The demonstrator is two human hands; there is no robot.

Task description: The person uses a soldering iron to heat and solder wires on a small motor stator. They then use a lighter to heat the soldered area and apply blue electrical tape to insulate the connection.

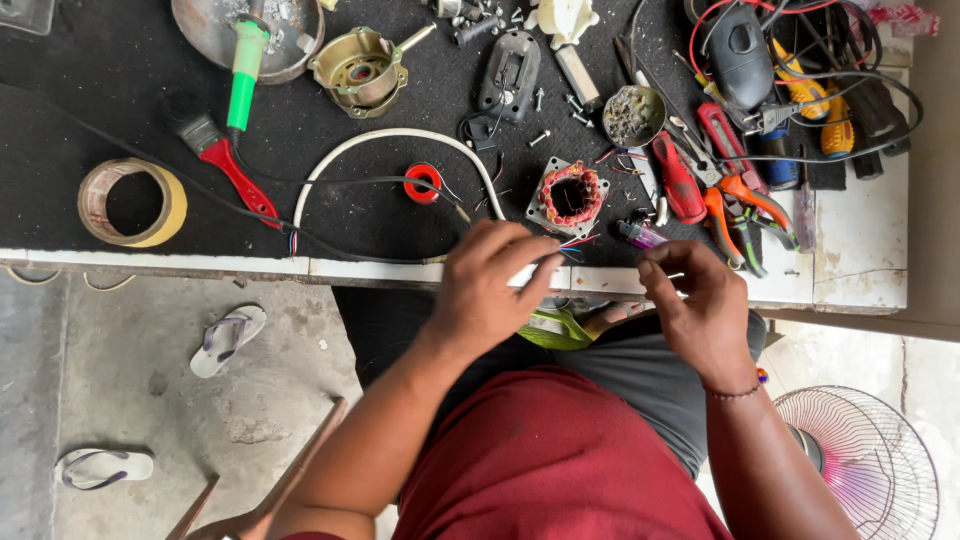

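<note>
**Two hands on a white cable at the tabletop edge**

The person sat at the tabletop (860, 250), both hands held just over its near edge. The left hand (490, 290) had its fingers closed round the end of a white cable (390, 137), which looped away across the black mat (90, 90) and back. The right hand (700, 305) was pinched, thumb against fingertips, on something thin; I could not tell whether it was a wire strand or a small tool, as it was too small to make out.

Just beyond the hands stood a motor stator (570, 195) with copper windings, its coloured leads trailing toward the left hand. A lighter (640, 235) lay beside it, near the right hand. A red tape reel (423, 183) sat inside the cable loop. Further right lay pliers (740, 205) and red-handled cutters (680, 180), touching one another. A tape roll (133, 203) and a brush (222, 160) rested well off to the left.

To my eye, fine work of this sort goes best with the cable end held steady against the tabletop edge, the pinch kept close to the tip, and the stator's leads left slack so that nothing tugs on the windings.
</note>
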